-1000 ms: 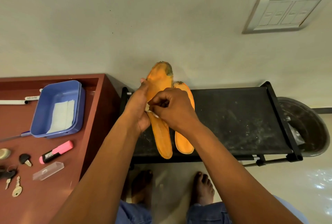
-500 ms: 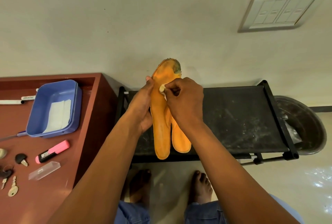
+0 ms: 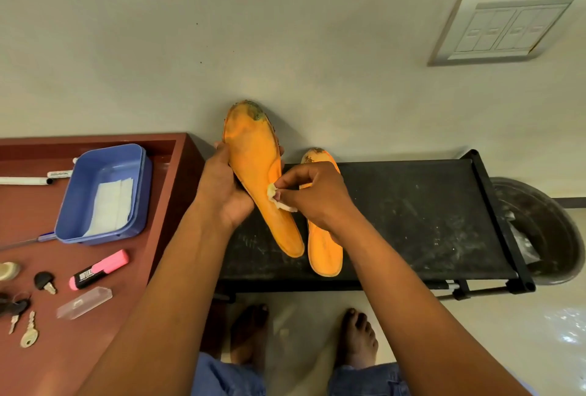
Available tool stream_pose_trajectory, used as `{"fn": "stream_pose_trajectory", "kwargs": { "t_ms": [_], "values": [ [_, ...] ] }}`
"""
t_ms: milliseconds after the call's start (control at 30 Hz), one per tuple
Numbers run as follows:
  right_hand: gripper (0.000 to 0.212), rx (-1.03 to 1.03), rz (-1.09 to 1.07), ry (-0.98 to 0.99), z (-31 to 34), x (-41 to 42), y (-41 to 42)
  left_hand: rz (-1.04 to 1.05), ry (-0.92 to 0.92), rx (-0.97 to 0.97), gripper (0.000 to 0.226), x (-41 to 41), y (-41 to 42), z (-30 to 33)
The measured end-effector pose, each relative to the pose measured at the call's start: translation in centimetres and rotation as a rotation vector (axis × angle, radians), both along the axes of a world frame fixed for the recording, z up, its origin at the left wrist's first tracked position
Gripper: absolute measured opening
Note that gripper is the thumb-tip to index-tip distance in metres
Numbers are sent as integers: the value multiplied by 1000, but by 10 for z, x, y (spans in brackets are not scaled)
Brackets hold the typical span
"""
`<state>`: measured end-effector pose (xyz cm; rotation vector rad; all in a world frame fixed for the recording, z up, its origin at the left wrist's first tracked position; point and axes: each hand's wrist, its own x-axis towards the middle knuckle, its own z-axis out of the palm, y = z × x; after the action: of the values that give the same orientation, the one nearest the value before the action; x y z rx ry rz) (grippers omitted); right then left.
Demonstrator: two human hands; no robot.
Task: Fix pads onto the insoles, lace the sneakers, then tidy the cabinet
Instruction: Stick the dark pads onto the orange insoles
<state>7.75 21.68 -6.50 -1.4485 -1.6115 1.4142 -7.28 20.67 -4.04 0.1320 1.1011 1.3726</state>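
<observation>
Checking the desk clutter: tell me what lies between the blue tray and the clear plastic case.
In the head view, a pink highlighter lies on the red-brown desk between the blue tray and the clear plastic case.

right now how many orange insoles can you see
2. One insole is held up by the left hand while the right hand pinches a small white pad against it. The other insole lies flat on the black rack, partly behind the right hand.
</observation>
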Motion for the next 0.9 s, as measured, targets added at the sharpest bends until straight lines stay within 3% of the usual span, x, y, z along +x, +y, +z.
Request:
{"fn": "stream_pose_trajectory", "kwargs": {
  "t_ms": [300, 500, 667, 900],
  "values": [
    [13, -148, -115, 37, 4, 5, 5, -65, 129, -31, 77, 24, -15, 6],
    [18, -142, -74, 180, 11, 5, 4, -15, 144, 7, 65, 46, -45, 4],
    [10, 93, 8, 36, 7, 1, 0, -6, 91, -8, 70, 46, -40, 1],
    [9, 28, 321, -93, 17, 16, 2, -2, 13, -39, 74, 35, -33, 2]
  ]
}}
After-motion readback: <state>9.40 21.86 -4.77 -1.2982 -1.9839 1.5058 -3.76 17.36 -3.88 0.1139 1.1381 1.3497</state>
